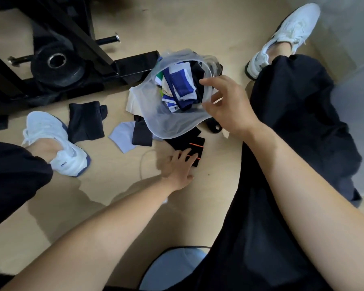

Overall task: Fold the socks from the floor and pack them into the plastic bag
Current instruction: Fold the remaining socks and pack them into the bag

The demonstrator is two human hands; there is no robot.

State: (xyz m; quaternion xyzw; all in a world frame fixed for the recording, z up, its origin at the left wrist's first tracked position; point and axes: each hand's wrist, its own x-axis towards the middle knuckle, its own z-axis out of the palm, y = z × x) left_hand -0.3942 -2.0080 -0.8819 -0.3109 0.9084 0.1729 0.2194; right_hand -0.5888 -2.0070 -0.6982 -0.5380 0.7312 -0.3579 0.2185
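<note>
A translucent plastic bag (168, 120) lies open on the floor, with blue-and-white socks (180, 89) and dark socks inside. My right hand (227, 108) hovers at the bag's right rim with relaxed, spread fingers; whether it touches the plastic is unclear. My left hand (179, 166) rests with straight fingers on a black sock with orange stripes (192, 147) lying just below the bag. A dark navy sock (85, 121), a pale blue sock (124, 135) and another dark sock (142, 133) lie loose to the left.
My two feet in white sneakers (57, 143) (282, 38) flank the pile, with dark trouser legs on both sides. A black metal weight rack with a weight plate (57, 64) stands at the upper left. A thin white cord (143, 162) lies on the wooden floor.
</note>
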